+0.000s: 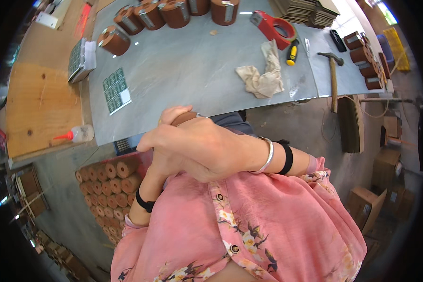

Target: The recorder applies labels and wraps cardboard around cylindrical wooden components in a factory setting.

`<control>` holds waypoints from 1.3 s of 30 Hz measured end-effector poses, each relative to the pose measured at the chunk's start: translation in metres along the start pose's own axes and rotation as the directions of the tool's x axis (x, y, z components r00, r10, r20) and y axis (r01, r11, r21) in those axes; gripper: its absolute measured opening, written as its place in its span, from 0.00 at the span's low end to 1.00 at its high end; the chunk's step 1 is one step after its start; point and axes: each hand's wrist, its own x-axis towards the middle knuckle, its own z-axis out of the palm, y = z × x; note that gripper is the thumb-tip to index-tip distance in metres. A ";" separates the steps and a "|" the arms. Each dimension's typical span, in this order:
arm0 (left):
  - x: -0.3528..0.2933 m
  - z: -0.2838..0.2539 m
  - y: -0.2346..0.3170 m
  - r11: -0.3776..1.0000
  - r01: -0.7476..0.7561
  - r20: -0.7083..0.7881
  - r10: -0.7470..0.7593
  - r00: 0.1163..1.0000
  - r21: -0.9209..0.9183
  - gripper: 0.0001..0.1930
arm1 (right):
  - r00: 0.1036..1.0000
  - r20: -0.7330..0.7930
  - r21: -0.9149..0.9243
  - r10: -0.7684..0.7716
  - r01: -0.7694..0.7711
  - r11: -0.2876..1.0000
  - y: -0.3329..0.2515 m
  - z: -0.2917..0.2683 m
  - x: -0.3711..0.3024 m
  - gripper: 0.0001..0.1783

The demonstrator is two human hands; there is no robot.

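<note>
Both my hands are together in front of my chest, just off the near edge of the grey tabletop (174, 80). Between them shows a sliver of a brown cylinder (185, 118) with a bit of shiny metal at its top. My right hand (192, 141), below a silver bangle, reaches across it with the fingers closed. My left hand (164, 162) is partly covered by the right one and grips from the other side. Most of the cylinder is hidden by the hands. Nearest on the table is a sheet of green labels (115, 89).
Several brown cylinders with metal clasps (174, 14) line the far edge. To the right lie a cloth (263, 77), a red tape dispenser (275, 30), a screwdriver (292, 52) and a hammer (333, 77). A glue bottle (82, 134) lies left; stacked bored cylinders (108, 188) stand below.
</note>
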 end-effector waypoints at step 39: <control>-0.036 -0.018 -0.015 0.970 0.241 -0.163 -0.232 0.959 0.040 0.52 | 0.609 -0.758 -0.297 -0.234 -0.003 0.955 -0.020 -0.138 -0.074 0.13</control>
